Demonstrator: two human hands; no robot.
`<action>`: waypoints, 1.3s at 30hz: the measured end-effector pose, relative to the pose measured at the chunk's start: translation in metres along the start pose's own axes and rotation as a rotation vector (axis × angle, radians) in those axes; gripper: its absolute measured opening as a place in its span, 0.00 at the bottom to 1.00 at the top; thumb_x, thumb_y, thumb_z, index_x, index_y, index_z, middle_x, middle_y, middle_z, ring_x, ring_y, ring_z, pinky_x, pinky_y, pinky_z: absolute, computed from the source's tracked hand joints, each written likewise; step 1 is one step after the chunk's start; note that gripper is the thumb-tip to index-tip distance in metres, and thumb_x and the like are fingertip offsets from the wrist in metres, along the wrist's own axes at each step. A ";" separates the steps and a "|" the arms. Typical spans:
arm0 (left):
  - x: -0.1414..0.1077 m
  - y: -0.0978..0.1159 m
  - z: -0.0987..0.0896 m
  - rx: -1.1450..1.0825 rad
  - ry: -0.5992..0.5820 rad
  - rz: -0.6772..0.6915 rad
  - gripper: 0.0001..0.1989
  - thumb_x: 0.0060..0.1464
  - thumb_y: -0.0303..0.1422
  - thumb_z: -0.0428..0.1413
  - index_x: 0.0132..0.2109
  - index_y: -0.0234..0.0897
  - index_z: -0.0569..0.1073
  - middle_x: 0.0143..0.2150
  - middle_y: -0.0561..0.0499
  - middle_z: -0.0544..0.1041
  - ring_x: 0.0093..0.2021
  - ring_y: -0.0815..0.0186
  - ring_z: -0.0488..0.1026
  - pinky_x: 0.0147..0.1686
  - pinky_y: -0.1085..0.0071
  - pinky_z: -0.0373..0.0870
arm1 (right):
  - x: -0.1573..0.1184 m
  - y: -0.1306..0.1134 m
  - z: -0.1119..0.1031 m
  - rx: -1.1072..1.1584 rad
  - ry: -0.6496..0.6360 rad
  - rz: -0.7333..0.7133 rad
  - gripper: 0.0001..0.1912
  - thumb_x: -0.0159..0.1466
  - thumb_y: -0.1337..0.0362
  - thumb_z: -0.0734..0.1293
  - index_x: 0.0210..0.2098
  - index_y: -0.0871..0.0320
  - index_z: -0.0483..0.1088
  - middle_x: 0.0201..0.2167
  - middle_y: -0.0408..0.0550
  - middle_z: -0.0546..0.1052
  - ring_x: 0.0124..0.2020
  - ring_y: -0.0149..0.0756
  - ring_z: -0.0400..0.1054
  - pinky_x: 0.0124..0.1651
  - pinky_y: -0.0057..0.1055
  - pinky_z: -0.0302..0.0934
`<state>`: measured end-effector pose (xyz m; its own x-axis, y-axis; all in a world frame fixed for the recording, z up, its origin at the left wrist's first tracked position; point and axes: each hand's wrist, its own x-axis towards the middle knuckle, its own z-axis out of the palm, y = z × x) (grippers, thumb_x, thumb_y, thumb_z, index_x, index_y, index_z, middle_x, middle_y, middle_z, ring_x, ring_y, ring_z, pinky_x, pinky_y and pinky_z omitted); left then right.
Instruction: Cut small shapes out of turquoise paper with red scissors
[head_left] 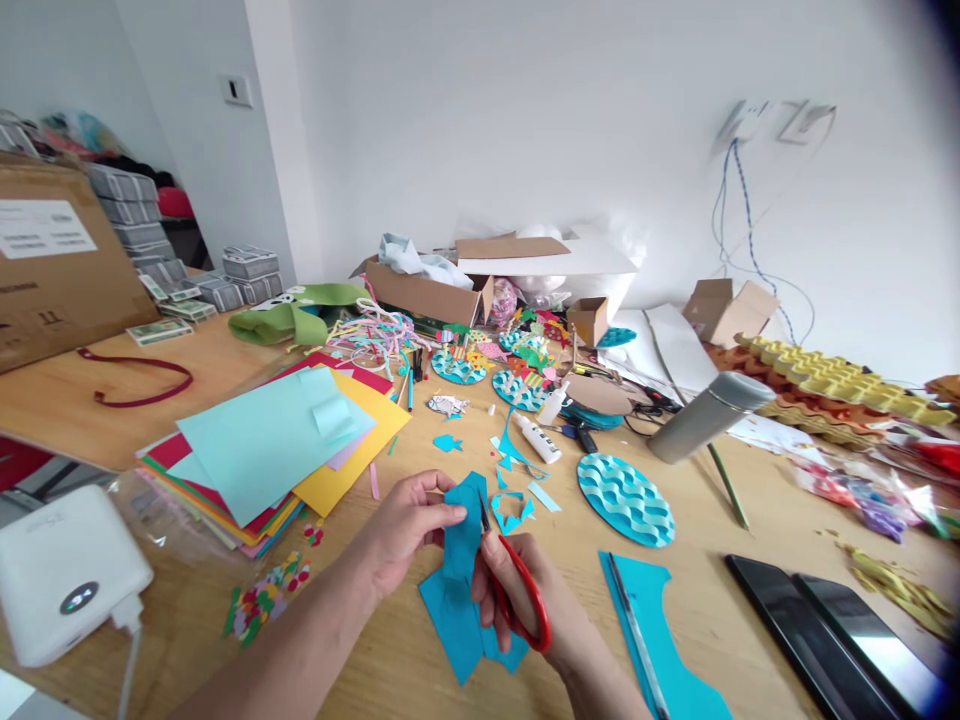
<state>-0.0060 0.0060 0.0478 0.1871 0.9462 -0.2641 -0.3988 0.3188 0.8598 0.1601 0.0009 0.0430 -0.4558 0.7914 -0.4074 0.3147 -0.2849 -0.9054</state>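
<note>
Between thumb and fingers, my left hand pinches a piece of blue paper above the table. My right hand is closed on red-handled scissors, whose blades touch the right edge of that paper. Lower down, more blue paper hangs or lies beneath both hands; whether it is one piece with the held part I cannot tell. Just beyond the hands lie blue paper scraps and a small blue fish-shaped cutout.
Stacked coloured paper lies left, with a white power bank nearer. A blue wavy oval, glue bottle and grey flask stand or lie to the right. Two black phones are at the front right.
</note>
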 end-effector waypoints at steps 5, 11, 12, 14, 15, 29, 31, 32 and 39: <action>0.000 0.000 0.000 0.145 -0.045 0.095 0.08 0.44 0.32 0.62 0.31 0.33 0.72 0.28 0.51 0.74 0.28 0.69 0.68 0.30 0.74 0.64 | -0.003 -0.002 0.000 -0.015 0.027 0.000 0.39 0.51 0.28 0.55 0.18 0.60 0.65 0.13 0.46 0.70 0.09 0.25 0.60 0.12 0.21 0.47; 0.000 0.003 0.000 0.246 -0.017 0.128 0.14 0.47 0.41 0.61 0.27 0.33 0.70 0.23 0.54 0.69 0.24 0.72 0.63 0.25 0.75 0.59 | -0.003 -0.004 -0.002 0.010 -0.023 -0.031 0.38 0.53 0.29 0.55 0.18 0.60 0.66 0.12 0.46 0.69 0.09 0.25 0.59 0.12 0.21 0.46; 0.000 0.003 0.000 0.245 -0.012 0.120 0.15 0.47 0.42 0.60 0.27 0.34 0.70 0.22 0.55 0.67 0.23 0.72 0.61 0.23 0.76 0.57 | -0.003 -0.003 -0.003 0.009 -0.033 -0.034 0.38 0.54 0.29 0.55 0.18 0.61 0.66 0.12 0.46 0.69 0.08 0.25 0.59 0.11 0.21 0.45; 0.000 0.003 0.000 0.234 -0.004 0.094 0.16 0.47 0.43 0.60 0.26 0.34 0.69 0.20 0.57 0.65 0.21 0.74 0.58 0.21 0.77 0.52 | -0.003 -0.003 -0.003 0.010 -0.047 -0.028 0.38 0.54 0.29 0.55 0.17 0.61 0.65 0.12 0.45 0.68 0.08 0.25 0.59 0.11 0.21 0.44; 0.000 0.003 -0.001 0.229 -0.003 0.078 0.16 0.46 0.43 0.61 0.27 0.34 0.69 0.20 0.58 0.64 0.20 0.75 0.56 0.20 0.77 0.50 | -0.003 -0.003 -0.002 0.014 -0.048 -0.027 0.38 0.54 0.29 0.55 0.17 0.61 0.65 0.11 0.45 0.68 0.08 0.25 0.58 0.11 0.21 0.44; -0.001 0.005 -0.001 -0.001 -0.035 -0.102 0.17 0.39 0.40 0.66 0.30 0.34 0.70 0.20 0.56 0.71 0.15 0.76 0.62 0.12 0.79 0.45 | -0.002 0.004 -0.001 0.148 -0.121 -0.075 0.40 0.53 0.29 0.55 0.19 0.63 0.66 0.12 0.45 0.69 0.08 0.23 0.60 0.10 0.18 0.43; -0.001 0.005 -0.001 -0.013 -0.047 -0.103 0.17 0.39 0.40 0.66 0.30 0.35 0.70 0.19 0.56 0.72 0.15 0.76 0.64 0.12 0.79 0.47 | -0.002 0.005 -0.002 0.155 -0.113 -0.053 0.40 0.53 0.29 0.56 0.19 0.64 0.67 0.13 0.46 0.69 0.08 0.23 0.61 0.10 0.18 0.43; -0.001 0.005 0.000 -0.014 -0.043 -0.100 0.16 0.39 0.40 0.66 0.30 0.35 0.70 0.19 0.56 0.71 0.14 0.76 0.64 0.12 0.79 0.47 | -0.003 0.005 -0.002 0.159 -0.107 -0.041 0.39 0.53 0.29 0.56 0.19 0.63 0.66 0.13 0.45 0.70 0.09 0.23 0.61 0.11 0.17 0.43; -0.001 0.003 -0.001 0.059 -0.038 -0.080 0.14 0.39 0.38 0.65 0.29 0.33 0.72 0.17 0.58 0.69 0.12 0.78 0.59 0.11 0.80 0.42 | -0.005 0.008 -0.002 0.164 -0.106 -0.023 0.39 0.53 0.29 0.56 0.22 0.63 0.67 0.12 0.44 0.70 0.09 0.24 0.62 0.11 0.17 0.44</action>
<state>-0.0080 0.0058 0.0507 0.2508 0.9146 -0.3172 -0.3279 0.3886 0.8611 0.1668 -0.0044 0.0383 -0.5494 0.7396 -0.3889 0.1672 -0.3587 -0.9184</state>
